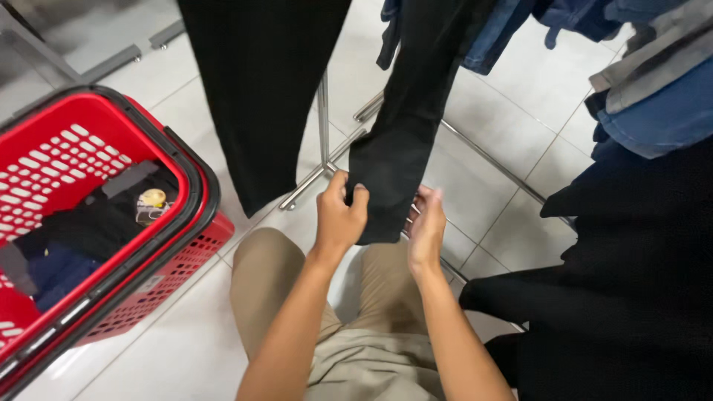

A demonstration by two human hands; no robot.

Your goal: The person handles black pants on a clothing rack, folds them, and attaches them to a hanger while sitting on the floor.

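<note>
A pair of black trousers hangs from above, and the person holds the bottom of one trouser leg (pixel 397 160) in both hands. This leg is a plain, dark, matte cloth with no pattern visible; it comes down at a slant from the upper right, narrows a little toward its hem, and ends in a straight cut edge just above the person's knees. The left hand (pixel 340 214) is closed on the near edge of the hem, thumb and fingers (pixel 359 199) pinched together with the cloth between them. The right hand (pixel 427 223) sits on the other side of the same hem, its fingers curled loosely against the cloth; whether they truly grip it or only touch it cannot be told, since the picture is blurred there. The second trouser leg (pixel 260 89) hangs wider and flatter to the left of the held one, its hem free. Between the two legs stands the metal post of a clothes rack (pixel 324 126), its feet spread on the pale tiled floor (pixel 186 334). To the right of the held leg hang more dark clothes (pixel 639 275), with blue denim pieces (pixel 653 111) above them. Well to the left of the held leg stands a red shopping basket (pixel 186 245) with a black rim, holding folded dark clothing.
</note>
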